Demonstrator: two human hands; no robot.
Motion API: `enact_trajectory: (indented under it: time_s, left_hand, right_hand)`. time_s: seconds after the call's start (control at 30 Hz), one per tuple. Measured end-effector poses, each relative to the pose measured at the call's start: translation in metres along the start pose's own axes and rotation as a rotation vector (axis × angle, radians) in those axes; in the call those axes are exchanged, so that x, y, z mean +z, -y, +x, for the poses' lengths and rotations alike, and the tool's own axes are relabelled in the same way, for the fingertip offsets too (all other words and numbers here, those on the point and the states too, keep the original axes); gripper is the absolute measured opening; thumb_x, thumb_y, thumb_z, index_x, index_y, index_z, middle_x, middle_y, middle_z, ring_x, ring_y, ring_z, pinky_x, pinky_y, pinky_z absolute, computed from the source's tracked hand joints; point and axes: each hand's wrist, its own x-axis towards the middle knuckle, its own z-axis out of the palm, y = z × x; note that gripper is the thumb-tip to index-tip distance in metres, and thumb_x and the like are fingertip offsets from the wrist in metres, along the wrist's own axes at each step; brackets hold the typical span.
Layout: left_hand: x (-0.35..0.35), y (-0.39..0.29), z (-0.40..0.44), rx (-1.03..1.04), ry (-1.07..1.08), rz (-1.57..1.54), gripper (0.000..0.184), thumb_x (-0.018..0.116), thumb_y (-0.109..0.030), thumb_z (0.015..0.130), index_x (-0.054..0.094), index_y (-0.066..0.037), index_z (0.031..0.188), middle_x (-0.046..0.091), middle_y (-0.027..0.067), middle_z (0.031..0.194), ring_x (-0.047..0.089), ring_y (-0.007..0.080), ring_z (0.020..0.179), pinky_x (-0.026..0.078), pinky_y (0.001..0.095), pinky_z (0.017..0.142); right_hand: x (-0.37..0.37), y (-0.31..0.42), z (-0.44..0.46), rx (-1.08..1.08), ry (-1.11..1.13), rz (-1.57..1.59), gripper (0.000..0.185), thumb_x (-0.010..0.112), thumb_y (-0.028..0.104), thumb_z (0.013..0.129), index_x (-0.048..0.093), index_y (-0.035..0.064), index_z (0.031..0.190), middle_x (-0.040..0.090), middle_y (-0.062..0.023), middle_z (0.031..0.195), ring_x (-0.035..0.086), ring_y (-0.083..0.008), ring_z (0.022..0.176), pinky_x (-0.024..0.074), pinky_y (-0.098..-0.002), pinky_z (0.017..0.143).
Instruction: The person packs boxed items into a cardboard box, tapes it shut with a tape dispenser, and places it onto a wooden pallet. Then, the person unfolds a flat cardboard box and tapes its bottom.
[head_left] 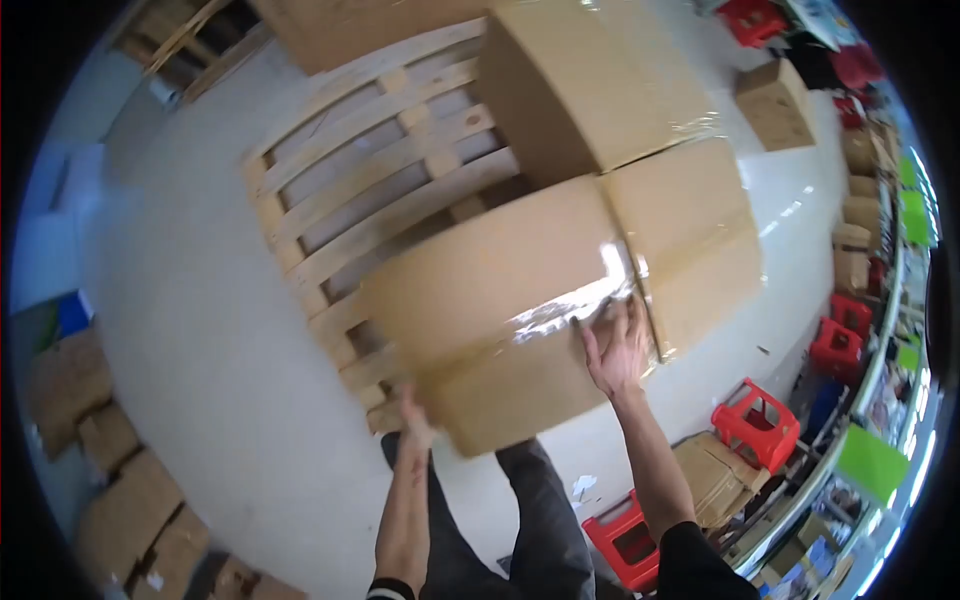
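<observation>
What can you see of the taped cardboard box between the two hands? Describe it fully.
The box is large, brown and block-shaped, looks like cardboard, and appears closed. Shiny clear tape runs across it. It lies over part of the wooden pallet, with a neighbouring box close beside it on the picture's right. The right hand rests on it near the tape; the left hand is at its near left side, too blurred to confirm contact.

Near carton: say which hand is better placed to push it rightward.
Likely the left hand, by the left end of the near carton; the right hand lies on its taped face, close to the right-hand carton.
</observation>
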Motion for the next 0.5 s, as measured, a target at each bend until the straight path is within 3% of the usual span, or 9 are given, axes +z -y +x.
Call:
enact_trajectory:
  time_s: [0.03, 0.1, 0.17, 0.27, 0.4, 0.43, 0.5]
  left_hand:
    - [0.02, 0.016, 0.018, 0.04, 0.414, 0.03, 0.063, 0.045, -0.052, 0.098, 0.044, -0.005, 0.14, 0.059, 0.0057, 0.127, 0.054, 0.0216, 0.116, 0.039, 0.0402, 0.101]
    - [0.083, 0.032, 0.024, 0.254, 0.189, 0.292, 0.056, 0.057, -0.047, 0.094, 0.052, -0.006, 0.131, 0.056, 0.0071, 0.13, 0.051, 0.0186, 0.118, 0.044, 0.0367, 0.095]
    - [0.093, 0.033, 0.031, 0.317, 0.175, 0.369, 0.054, 0.059, -0.041, 0.094, 0.05, -0.003, 0.132, 0.059, 0.0057, 0.125, 0.055, 0.0192, 0.112, 0.043, 0.0351, 0.095]
    - [0.096, 0.032, 0.037, 0.398, 0.139, 0.552, 0.049, 0.063, -0.035, 0.093, 0.054, 0.0, 0.127, 0.065, 0.0071, 0.117, 0.061, 0.02, 0.102, 0.047, 0.0329, 0.089]
    - [0.08, 0.038, 0.036, 0.475, 0.099, 0.86, 0.041, 0.065, -0.034, 0.091, 0.062, 0.001, 0.111, 0.072, 0.0112, 0.097, 0.068, 0.0212, 0.084, 0.052, 0.0327, 0.077]
    - [0.067, 0.042, 0.033, 0.429, 0.196, 0.905, 0.039, 0.065, -0.034, 0.09, 0.064, 0.001, 0.108, 0.072, 0.0113, 0.092, 0.069, 0.021, 0.082, 0.052, 0.0326, 0.075]
    - [0.023, 0.07, 0.023, 0.334, 0.389, 0.994, 0.036, 0.064, -0.035, 0.089, 0.066, 0.0, 0.102, 0.072, 0.0115, 0.083, 0.07, 0.0206, 0.077, 0.053, 0.0326, 0.071]
  right_hand:
    - [0.025, -0.018, -0.02, 0.013, 0.129, 0.11, 0.073, 0.057, 0.036, 0.091, 0.028, -0.002, 0.146, 0.019, -0.0313, 0.151, 0.017, -0.0496, 0.139, 0.0149, -0.0592, 0.114]
    - [0.035, -0.021, -0.027, 0.037, 0.091, 0.033, 0.069, 0.051, 0.035, 0.093, 0.028, -0.0018, 0.147, 0.021, -0.0316, 0.151, 0.02, -0.0488, 0.139, 0.0154, -0.0602, 0.113]
    - [0.041, -0.017, -0.03, 0.065, 0.074, -0.022, 0.064, 0.044, 0.033, 0.097, 0.027, -0.0015, 0.148, 0.02, -0.0312, 0.152, 0.019, -0.0479, 0.141, 0.0143, -0.0612, 0.113]
    - [0.056, -0.034, -0.03, 0.097, 0.078, -0.093, 0.066, 0.044, 0.034, 0.097, 0.024, -0.0009, 0.149, 0.02, -0.0308, 0.152, 0.019, -0.0476, 0.141, 0.0145, -0.0611, 0.113]
    - [0.041, -0.037, -0.019, 0.068, 0.265, -0.085, 0.075, 0.053, 0.03, 0.094, 0.015, 0.0035, 0.152, 0.017, -0.0287, 0.154, 0.019, -0.0463, 0.141, 0.0201, -0.055, 0.114]
    - [0.04, -0.035, -0.026, 0.074, 0.364, -0.124, 0.083, 0.059, 0.029, 0.089, 0.012, 0.0048, 0.153, 0.015, -0.0268, 0.155, 0.016, -0.0452, 0.142, 0.0268, -0.0513, 0.113]
    - [0.033, -0.031, -0.057, 0.038, 0.55, -0.143, 0.09, 0.064, 0.03, 0.086, 0.009, 0.0024, 0.152, 0.011, -0.0299, 0.154, 0.027, -0.0489, 0.136, 0.0316, -0.0512, 0.11]
